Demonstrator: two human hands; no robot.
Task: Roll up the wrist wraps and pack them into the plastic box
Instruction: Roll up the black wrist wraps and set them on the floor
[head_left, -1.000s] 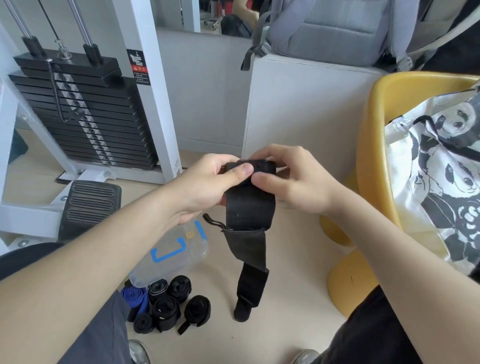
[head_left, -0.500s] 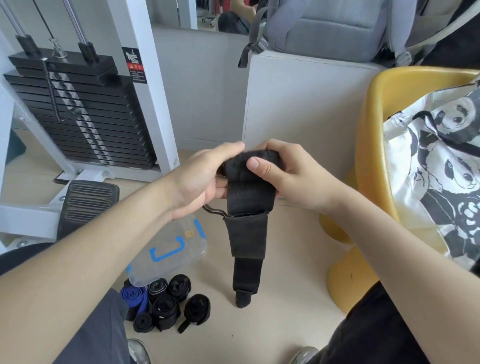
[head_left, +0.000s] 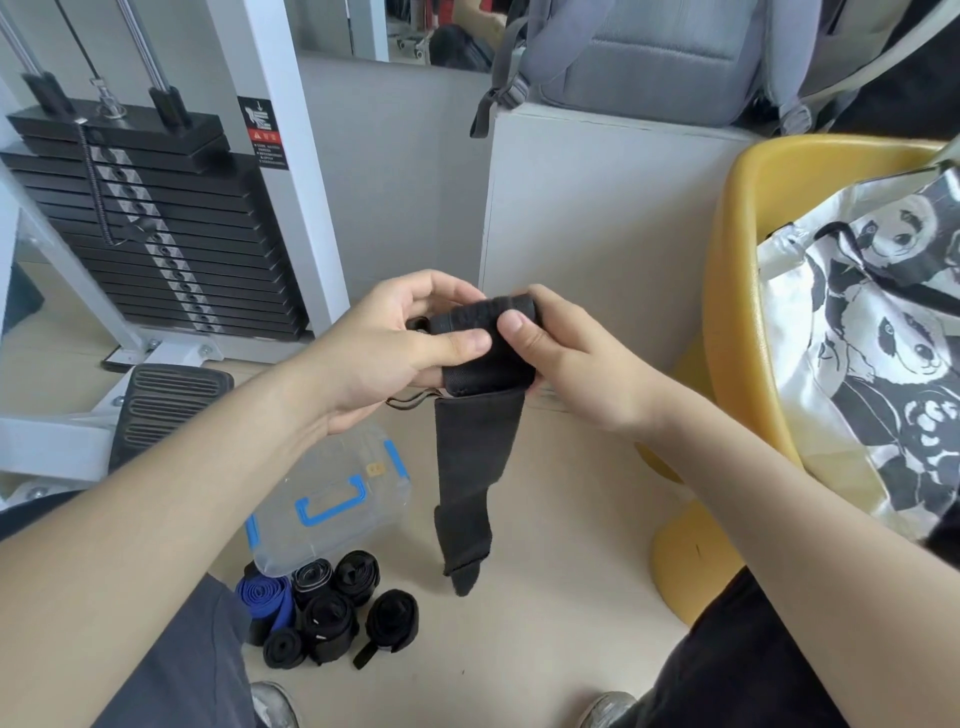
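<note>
A black wrist wrap (head_left: 475, 447) hangs in the air at the middle of the view, its top end wound into a thick roll. My left hand (head_left: 384, 353) grips the roll's left side, thumb on its front. My right hand (head_left: 561, 358) grips the right side, thumb pressed on the roll. The loose tail dangles down toward the floor. On the floor at lower left lies a clear plastic box (head_left: 332, 504) with blue latches, lid on. Beside it sits a pile of rolled wraps (head_left: 332, 608), mostly black, one blue (head_left: 265, 597).
A weight-stack machine (head_left: 156, 234) stands at the left with a black foot pedal (head_left: 166, 405). A white block (head_left: 597, 234) with a grey backpack (head_left: 649, 52) is behind my hands. A yellow chair (head_left: 727, 322) holding a panda-print bag (head_left: 872, 338) is at the right.
The roll in my hands has grown thicker and the hanging tail has become shorter, its tip rising off the floor. Both thumbs have shifted over the roll.
</note>
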